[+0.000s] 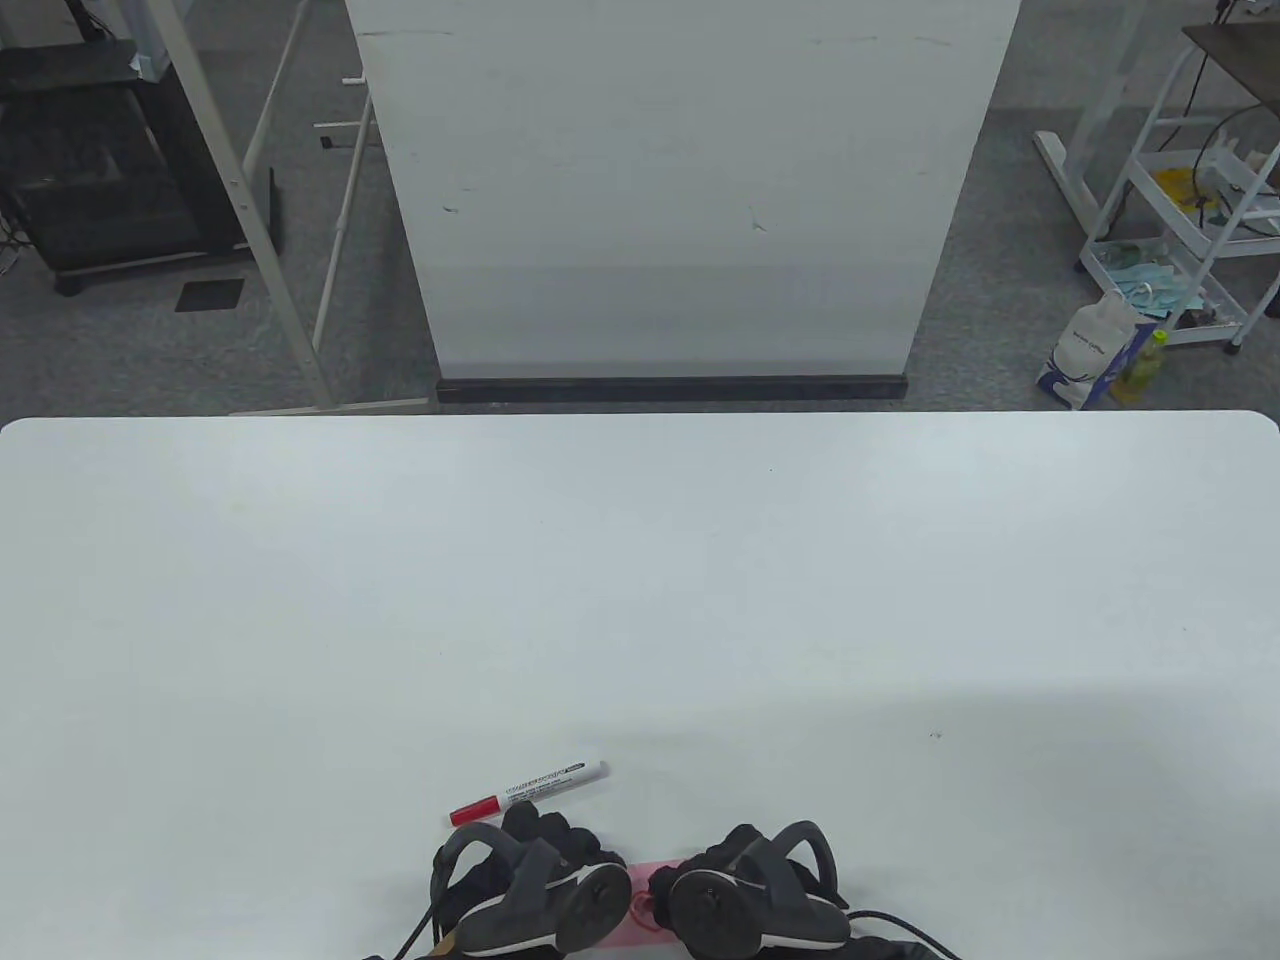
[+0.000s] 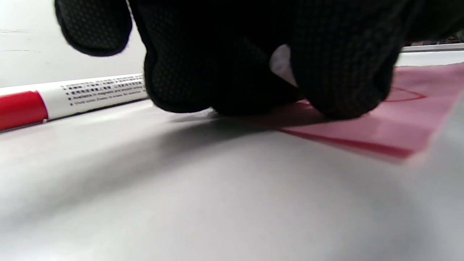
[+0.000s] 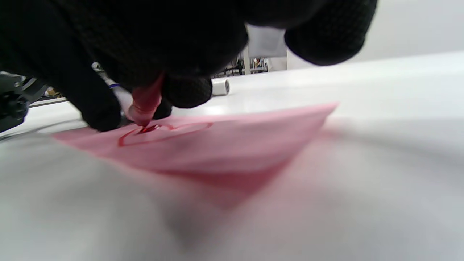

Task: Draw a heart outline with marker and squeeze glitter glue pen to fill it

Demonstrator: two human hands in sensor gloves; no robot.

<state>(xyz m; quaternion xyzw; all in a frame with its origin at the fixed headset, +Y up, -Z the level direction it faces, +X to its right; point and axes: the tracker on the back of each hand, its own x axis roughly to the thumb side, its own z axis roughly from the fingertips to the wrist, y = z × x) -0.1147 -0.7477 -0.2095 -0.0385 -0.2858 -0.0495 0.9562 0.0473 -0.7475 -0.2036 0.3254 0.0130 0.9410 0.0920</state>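
Right wrist view shows us the heart (image 3: 165,132) outlined on pink paper (image 3: 232,145) at the desk's (image 1: 640,600) near edge; our right hand (image 3: 145,54) pinches the glue pen (image 3: 145,103), its soft tip wetting one lobe, so filling has barely begun. Our left hand (image 2: 261,65) presses the paper, fingers curled. The capped marker (image 1: 528,792) lies beside it.

Your left hand (image 1: 540,850) and right hand (image 1: 722,862) wear black knit gloves with a fine dotted weave. A dark grey tracker (image 1: 540,895) is strapped to the back of each, with a round disc face and a curved loop. Thin black cables (image 1: 905,925) trail off near the wrists.
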